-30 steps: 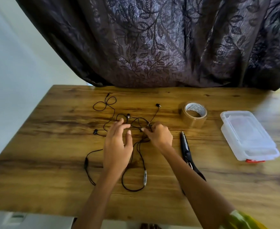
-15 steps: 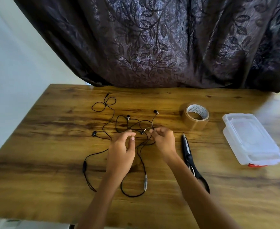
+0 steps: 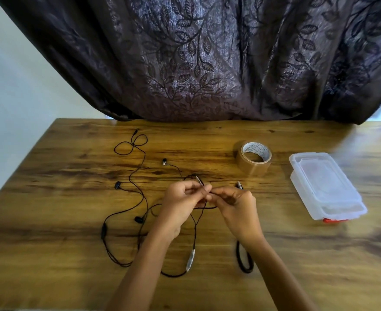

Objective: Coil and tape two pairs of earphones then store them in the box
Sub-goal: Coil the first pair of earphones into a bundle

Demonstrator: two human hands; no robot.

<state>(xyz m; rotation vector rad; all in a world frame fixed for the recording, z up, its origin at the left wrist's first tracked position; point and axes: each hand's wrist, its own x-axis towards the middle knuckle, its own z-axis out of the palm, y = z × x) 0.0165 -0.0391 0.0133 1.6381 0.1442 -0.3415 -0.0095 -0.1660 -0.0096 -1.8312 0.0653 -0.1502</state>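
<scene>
- The bench [image 3: 50, 254] filled the lower half of the frame, with a dark leaf-patterned curtain [image 3: 207, 59] hanging behind it.
- The clear lidded box [image 3: 326, 187] sat at the right, closed, well apart from my hands.
- The brown tape roll [image 3: 253, 157] lay flat just above and right of centre, untouched.
- The scissors [image 3: 244, 259] were mostly hidden under my right forearm; only a handle loop and the blade tip showed.
- The earphones [image 3: 131, 198] sprawled loose over the centre-left, two black cables crossing, buds lying apart, nothing coiled yet.
- My left hand [image 3: 180, 205] pinched one cable near a plug-like end, fingers closed on it.
- My right hand [image 3: 234, 204] pinched the same cable just beside it, fingertips nearly touching the left.
- I judged the cable light, limp and prone to snagging; it was best held near the plug and fed in loops, pulling gently at the thin joints by the buds.
</scene>
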